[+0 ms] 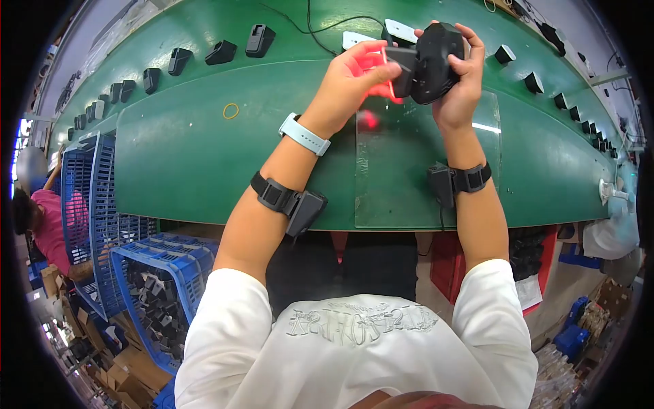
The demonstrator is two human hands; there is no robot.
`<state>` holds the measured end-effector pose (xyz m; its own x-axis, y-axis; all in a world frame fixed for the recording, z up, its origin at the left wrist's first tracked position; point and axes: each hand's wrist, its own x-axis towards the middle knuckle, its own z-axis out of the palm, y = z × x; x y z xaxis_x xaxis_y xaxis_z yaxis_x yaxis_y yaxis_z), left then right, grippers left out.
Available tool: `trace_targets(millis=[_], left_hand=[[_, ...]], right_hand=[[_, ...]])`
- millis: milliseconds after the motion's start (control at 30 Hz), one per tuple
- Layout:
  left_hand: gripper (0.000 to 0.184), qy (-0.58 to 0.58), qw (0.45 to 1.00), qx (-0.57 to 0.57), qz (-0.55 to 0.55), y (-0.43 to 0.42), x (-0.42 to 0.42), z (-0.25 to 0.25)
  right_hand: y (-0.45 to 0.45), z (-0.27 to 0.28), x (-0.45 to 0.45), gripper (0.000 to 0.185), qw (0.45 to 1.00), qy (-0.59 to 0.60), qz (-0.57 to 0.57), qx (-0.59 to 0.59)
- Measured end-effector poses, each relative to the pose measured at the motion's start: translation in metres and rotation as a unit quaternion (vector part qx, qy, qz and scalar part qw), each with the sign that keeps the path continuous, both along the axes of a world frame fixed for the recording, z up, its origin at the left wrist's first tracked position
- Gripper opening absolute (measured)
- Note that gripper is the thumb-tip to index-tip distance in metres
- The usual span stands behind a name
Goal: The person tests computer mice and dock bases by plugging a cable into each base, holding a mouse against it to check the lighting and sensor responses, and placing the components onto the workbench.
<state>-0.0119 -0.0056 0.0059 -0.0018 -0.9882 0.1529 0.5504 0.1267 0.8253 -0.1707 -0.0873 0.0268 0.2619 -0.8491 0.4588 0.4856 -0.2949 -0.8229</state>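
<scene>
Both of my hands are raised over the far middle of the green table [272, 157]. My left hand [361, 78] grips a dark wedge-shaped piece [402, 68], with red light on its fingers. Wrapped round a rounded black device [437, 63] is my right hand [463, 85]. The wedge piece meets the left side of the device; whether they are joined I cannot tell. Just behind the hands lie white-faced units [400, 31]. Below them a clear sheet [426, 170] rests on the table, with a red glow near its top left.
Black wedge-shaped units [259, 41] line the table's far side, left and right. A yellow rubber band [231, 111] and a black cable [340, 27] lie there too. Blue crates [160, 252] stand at left, one holding dark parts. A person in pink [51, 221] is beyond them.
</scene>
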Motion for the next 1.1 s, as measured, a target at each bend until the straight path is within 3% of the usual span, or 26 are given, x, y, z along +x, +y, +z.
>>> trace_targets(millis=[33,133,400,500,767,1033,1100], left_hand=[[0.046,-0.103,0.992,-0.005,0.072,0.000,-0.003,-0.001],[0.056,-0.185,0.978,-0.028,0.090,0.000,-0.004,-0.003],[0.056,-0.080,0.997,0.007,0.010,0.000,0.002,-0.004],[0.060,-0.093,0.995,0.012,-0.038,-0.002,0.011,-0.010],[0.055,-0.118,0.992,0.023,-0.031,-0.001,0.010,-0.007],[0.056,-0.121,0.991,0.027,-0.057,-0.006,0.012,-0.019],[0.056,-0.118,0.991,0.022,-0.066,-0.008,0.011,-0.019]], right_hand=[[-0.001,-0.003,0.000,0.054,0.998,0.030,-0.028,-0.040],[-0.002,-0.007,0.001,0.057,0.994,0.057,-0.064,-0.075],[0.010,-0.002,0.001,0.070,0.981,0.086,-0.067,-0.158],[0.013,0.000,0.003,0.090,0.923,0.140,-0.084,-0.348],[0.013,-0.001,0.000,0.088,0.937,0.127,-0.074,-0.317],[0.016,0.005,0.000,0.071,0.968,0.137,-0.040,-0.206],[0.016,0.004,0.000,0.071,0.960,0.150,-0.051,-0.229]])
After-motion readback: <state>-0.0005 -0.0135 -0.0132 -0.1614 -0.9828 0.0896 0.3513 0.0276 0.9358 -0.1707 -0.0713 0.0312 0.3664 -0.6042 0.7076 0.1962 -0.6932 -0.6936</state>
